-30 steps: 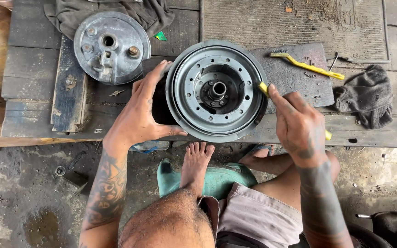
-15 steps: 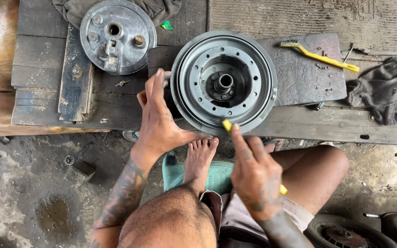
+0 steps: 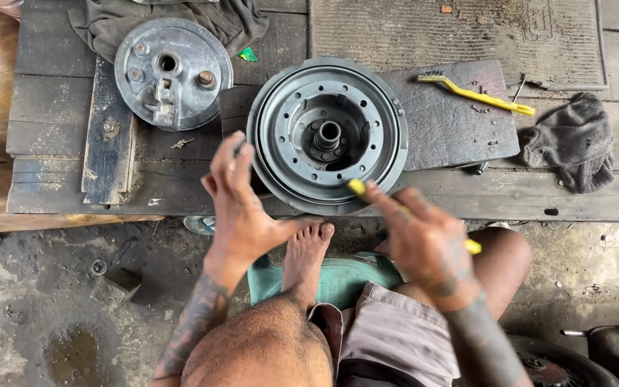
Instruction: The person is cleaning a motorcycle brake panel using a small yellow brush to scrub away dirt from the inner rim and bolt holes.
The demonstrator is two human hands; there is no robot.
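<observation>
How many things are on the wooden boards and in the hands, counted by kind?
Round grey metal parts: 2, the wheel hub and the cover plate.
Yellow-handled tools: 2, one lying on the dark mat, one in the right hand.
Dark cloths: 2, one at the top, one at the right.
Total: 6. The left hand holds nothing.

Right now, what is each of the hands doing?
Left hand: open, fingers at the round grey metal wheel hub's left rim.
Right hand: closed on a yellow-handled brush.
</observation>
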